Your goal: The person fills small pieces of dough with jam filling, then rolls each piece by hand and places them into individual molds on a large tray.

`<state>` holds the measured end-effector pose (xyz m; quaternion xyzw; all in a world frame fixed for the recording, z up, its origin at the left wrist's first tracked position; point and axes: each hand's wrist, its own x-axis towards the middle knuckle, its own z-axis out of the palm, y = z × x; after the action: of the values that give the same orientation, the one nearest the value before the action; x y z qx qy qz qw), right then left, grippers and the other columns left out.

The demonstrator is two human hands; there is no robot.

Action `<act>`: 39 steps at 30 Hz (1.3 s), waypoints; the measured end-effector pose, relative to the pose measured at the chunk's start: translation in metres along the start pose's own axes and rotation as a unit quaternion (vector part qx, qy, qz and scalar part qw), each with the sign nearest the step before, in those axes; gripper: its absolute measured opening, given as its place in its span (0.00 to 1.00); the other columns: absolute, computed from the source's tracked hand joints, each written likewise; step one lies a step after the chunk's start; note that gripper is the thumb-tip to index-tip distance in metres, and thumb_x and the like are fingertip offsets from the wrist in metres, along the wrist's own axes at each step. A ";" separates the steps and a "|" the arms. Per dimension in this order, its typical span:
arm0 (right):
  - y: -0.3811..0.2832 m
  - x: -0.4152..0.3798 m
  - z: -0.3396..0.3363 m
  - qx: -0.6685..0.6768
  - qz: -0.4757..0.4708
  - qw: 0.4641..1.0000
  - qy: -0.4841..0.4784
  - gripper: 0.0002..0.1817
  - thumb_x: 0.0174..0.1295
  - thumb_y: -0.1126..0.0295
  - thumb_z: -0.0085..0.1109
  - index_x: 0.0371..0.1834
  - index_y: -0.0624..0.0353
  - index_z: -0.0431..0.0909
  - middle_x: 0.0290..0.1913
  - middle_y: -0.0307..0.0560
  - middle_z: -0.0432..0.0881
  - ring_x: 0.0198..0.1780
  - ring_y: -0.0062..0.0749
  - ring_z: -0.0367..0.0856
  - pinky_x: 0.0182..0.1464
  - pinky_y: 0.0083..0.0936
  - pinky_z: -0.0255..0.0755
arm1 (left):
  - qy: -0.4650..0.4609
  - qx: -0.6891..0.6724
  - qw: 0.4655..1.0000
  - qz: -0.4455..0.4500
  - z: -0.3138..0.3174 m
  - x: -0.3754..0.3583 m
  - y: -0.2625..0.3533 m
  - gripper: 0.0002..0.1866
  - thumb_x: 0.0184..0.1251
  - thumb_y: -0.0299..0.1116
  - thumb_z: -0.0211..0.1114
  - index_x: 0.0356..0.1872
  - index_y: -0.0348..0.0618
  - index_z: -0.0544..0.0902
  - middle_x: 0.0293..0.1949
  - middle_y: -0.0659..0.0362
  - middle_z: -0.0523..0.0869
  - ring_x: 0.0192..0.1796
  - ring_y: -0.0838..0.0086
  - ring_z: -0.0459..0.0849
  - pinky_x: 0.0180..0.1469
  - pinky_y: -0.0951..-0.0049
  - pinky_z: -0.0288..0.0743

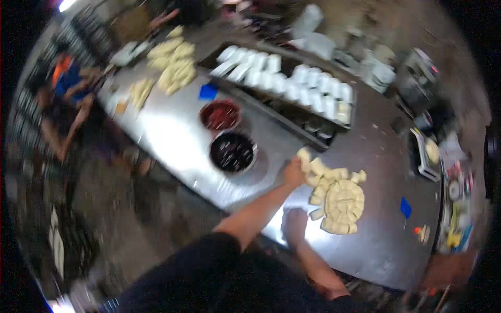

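On the metal table, several pale dough pieces (344, 201) lie in a round cluster, with more in a loose line along its upper left side. At the far end of that line, my left hand (295, 173) is closed at a dough piece (304, 155), its fingers partly hidden. My right hand (295, 227) is near the table's front edge, left of the cluster and apart from it; motion blur smears its fingers. Left of my hands stand a bowl of dark filling (233, 152) and a bowl of red filling (220, 116).
Behind the bowls, a long dark tray (276, 107) holds several white wrapped-looking pieces. More dough (175, 65) is heaped at the far left end. Blue scrapers (207, 92) lie on the table (162, 122). Another person (68, 104) is at the left.
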<state>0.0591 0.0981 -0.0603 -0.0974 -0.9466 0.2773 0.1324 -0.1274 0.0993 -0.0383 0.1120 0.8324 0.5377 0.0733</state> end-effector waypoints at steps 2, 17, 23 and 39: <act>-0.032 0.003 -0.004 -0.046 0.016 0.988 -0.149 0.09 0.50 0.70 0.57 0.34 0.54 0.83 0.29 0.52 0.77 0.39 0.45 0.77 0.40 0.47 0.66 | 0.140 0.111 0.937 0.300 0.008 0.022 -0.060 0.27 0.50 0.22 0.65 0.56 0.44 0.75 0.45 0.47 0.85 0.49 0.50 0.84 0.54 0.54 0.76; -0.008 0.055 0.014 0.134 -0.047 0.990 -0.023 0.09 0.55 0.67 0.63 0.35 0.57 0.77 0.36 0.50 0.72 0.41 0.48 0.71 0.45 0.40 0.68 | -0.005 0.132 0.978 0.164 -0.165 -0.089 -0.021 0.14 0.50 0.24 0.57 0.40 0.40 0.83 0.39 0.45 0.83 0.47 0.47 0.80 0.52 0.56 0.74; -0.028 0.003 -0.035 0.069 -0.183 0.980 0.046 0.10 0.52 0.69 0.66 0.36 0.56 0.77 0.37 0.49 0.76 0.43 0.48 0.76 0.45 0.40 0.71 | -0.043 0.110 0.979 0.168 -0.166 -0.108 -0.048 0.19 0.57 0.23 0.55 0.51 0.40 0.80 0.50 0.48 0.76 0.48 0.50 0.77 0.53 0.55 0.71; 0.012 0.304 -0.175 0.242 0.030 0.961 0.130 0.23 0.53 0.67 0.71 0.54 0.57 0.81 0.44 0.45 0.87 0.42 0.25 0.84 0.42 0.23 0.77 | -0.132 0.242 0.924 0.266 -0.164 -0.094 -0.037 0.25 0.55 0.21 0.58 0.58 0.43 0.75 0.54 0.48 0.76 0.53 0.52 0.74 0.55 0.54 0.67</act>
<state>-0.1735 0.2741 0.1346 -0.1256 -0.8224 0.4871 0.2658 -0.0802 -0.0843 -0.0040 0.4132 0.8598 0.2998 0.0074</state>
